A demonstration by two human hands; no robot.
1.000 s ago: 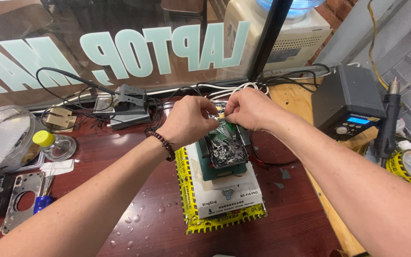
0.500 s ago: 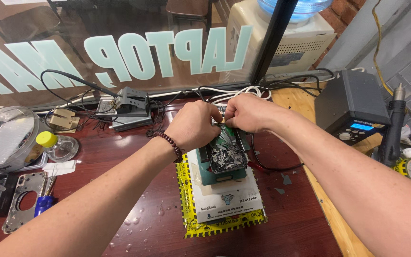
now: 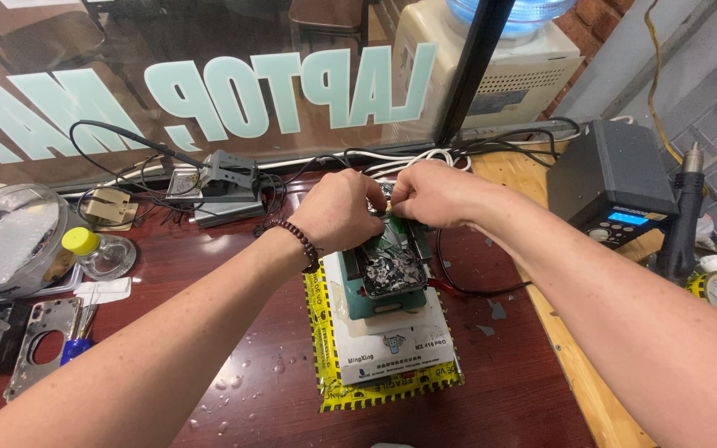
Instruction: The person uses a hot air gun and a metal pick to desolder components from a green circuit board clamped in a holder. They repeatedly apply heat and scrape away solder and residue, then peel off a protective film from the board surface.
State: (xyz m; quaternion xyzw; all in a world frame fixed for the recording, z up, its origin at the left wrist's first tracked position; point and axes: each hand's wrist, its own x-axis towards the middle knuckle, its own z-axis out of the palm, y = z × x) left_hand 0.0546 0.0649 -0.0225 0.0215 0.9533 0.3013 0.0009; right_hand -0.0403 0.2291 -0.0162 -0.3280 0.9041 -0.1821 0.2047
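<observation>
My left hand point(image 3: 338, 211) and my right hand point(image 3: 425, 192) meet over the far end of a phone point(image 3: 392, 267) with a shattered back. The phone is clamped in a teal holder point(image 3: 354, 290) on a white heating unit with a yellow-black edged mat point(image 3: 383, 365). Fingers of both hands pinch at something small on the phone's top edge; what it is stays hidden between them. A dark bead bracelet point(image 3: 296, 241) is on my left wrist.
A grey rework station point(image 3: 612, 182) with a blue display stands right, its handpiece point(image 3: 682, 216) upright beside it. A soldering iron stand point(image 3: 217, 187) and cables lie behind. At left are a yellow-capped bottle point(image 3: 97, 249), a clear lid point(image 3: 6, 236) and a metal phone frame point(image 3: 43, 344).
The view has shifted slightly. Both hands stay together at the phone's far end, fingers working with small movements.
</observation>
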